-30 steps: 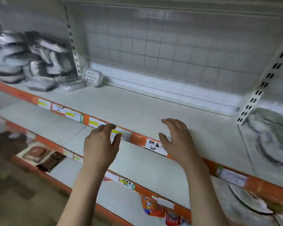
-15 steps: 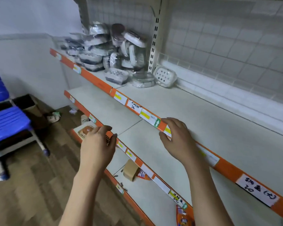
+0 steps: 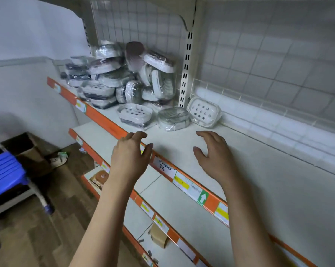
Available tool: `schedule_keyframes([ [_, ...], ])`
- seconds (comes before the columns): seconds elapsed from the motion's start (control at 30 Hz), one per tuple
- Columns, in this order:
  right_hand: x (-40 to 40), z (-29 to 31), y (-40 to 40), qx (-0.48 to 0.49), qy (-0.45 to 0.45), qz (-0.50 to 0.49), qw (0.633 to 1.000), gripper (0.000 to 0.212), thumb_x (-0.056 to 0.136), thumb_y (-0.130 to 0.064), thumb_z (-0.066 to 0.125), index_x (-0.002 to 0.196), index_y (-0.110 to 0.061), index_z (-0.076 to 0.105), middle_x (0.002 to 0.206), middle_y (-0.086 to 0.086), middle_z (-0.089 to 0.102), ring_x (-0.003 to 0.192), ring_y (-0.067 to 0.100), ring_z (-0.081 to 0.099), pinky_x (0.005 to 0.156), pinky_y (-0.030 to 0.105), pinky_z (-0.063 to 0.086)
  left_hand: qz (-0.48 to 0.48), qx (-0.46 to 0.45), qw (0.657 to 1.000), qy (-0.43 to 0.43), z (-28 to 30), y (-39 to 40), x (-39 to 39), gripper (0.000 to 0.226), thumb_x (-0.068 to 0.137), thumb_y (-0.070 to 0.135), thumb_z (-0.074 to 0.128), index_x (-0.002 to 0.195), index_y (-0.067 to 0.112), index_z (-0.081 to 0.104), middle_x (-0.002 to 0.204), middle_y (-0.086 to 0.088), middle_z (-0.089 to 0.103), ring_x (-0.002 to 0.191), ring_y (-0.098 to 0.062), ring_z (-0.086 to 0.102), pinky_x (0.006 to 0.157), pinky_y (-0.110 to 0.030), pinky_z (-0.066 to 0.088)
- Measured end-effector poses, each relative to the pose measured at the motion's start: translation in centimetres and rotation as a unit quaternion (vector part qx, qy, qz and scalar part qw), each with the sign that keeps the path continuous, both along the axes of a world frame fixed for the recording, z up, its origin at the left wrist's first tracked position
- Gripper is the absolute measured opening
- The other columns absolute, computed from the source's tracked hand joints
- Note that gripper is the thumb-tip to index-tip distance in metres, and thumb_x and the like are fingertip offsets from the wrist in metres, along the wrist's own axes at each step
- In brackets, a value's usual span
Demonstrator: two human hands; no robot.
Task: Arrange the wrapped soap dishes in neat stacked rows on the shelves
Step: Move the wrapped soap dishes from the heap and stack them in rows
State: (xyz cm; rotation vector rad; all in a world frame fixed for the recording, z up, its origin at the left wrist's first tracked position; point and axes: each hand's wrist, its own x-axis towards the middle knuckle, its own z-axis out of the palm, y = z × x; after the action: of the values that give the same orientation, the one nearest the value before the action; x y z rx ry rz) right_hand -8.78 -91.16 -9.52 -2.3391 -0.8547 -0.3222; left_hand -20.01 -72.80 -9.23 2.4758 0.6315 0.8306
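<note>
Wrapped soap dishes point(image 3: 124, 81) heaped upper centre on top shelf point(image 3: 182, 143). Likely light, rigid plastic, slick film; grip by long edges. Left hand point(image 3: 130, 157), right hand point(image 3: 215, 157) apart, empty, fingers loosely spread.

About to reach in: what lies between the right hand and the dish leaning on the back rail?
Only bare shelf lies between the right hand and the leaning dish, as the head view shows; the hand holds nothing.
</note>
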Motion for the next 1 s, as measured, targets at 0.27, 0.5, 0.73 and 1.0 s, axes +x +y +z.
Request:
schedule_keyframes([
  [0.27, 3.6, -1.3, 6.0, -0.027, 0.020, 0.017, 0.999, 0.044, 0.088, -0.017, 0.060, 0.131, -0.012, 0.052, 0.133, 0.006, 0.051, 0.125, 0.026, 0.042, 0.105, 0.031, 0.029, -0.010, -0.009, 0.999, 0.041, -1.7, 5.5, 3.4, 0.036, 0.085, 0.024, 0.064, 0.118, 0.010, 0.061, 0.116, -0.013, 0.061, 0.109, -0.037, 0.050, 0.088, -0.044, 0.045],
  [0.5, 6.6, -1.1, 12.6, -0.057, 0.020, -0.015, 0.998, 0.044, 0.086, -0.020, 0.062, 0.129, -0.014, 0.053, 0.131, 0.007, 0.051, 0.123, 0.030, 0.043, 0.104, 0.040, 0.035, -0.032, 0.008, 0.996, 0.086, -1.4, 13.6, 6.7, 0.052, 0.080, 0.025, 0.071, 0.128, 0.012, 0.055, 0.130, -0.016, 0.050, 0.119, -0.040, 0.041, 0.100, -0.041, 0.033],
  [0.73, 9.3, -0.3, 18.4, -0.184, 0.049, -0.140, 0.972, 0.059, 0.088, -0.038, 0.055, 0.142, -0.032, 0.034, 0.148, 0.007, 0.026, 0.133, 0.036, 0.028, 0.107, 0.044, 0.031, -0.091, -0.024, 0.987, 0.133, -0.1, 20.5, 11.5, 0.058, 0.084, 0.046, 0.062, 0.131, 0.013, 0.050, 0.125, -0.018, 0.052, 0.117, -0.038, 0.047, 0.100, -0.040, 0.038],
  [1.0, 9.5, -2.0, 20.5, -0.218, 0.084, -0.183, 0.955, 0.060, 0.088, -0.039, 0.055, 0.142, -0.042, 0.027, 0.153, 0.004, 0.014, 0.141, 0.038, 0.007, 0.106, 0.051, 0.028, -0.178, -0.212, 0.936, 0.219, -0.2, 23.1, 14.5, 0.082, 0.076, 0.051, 0.071, 0.139, 0.017, 0.031, 0.141, -0.001, 0.047, 0.128, -0.022, 0.045, 0.103, -0.029, 0.036],
])
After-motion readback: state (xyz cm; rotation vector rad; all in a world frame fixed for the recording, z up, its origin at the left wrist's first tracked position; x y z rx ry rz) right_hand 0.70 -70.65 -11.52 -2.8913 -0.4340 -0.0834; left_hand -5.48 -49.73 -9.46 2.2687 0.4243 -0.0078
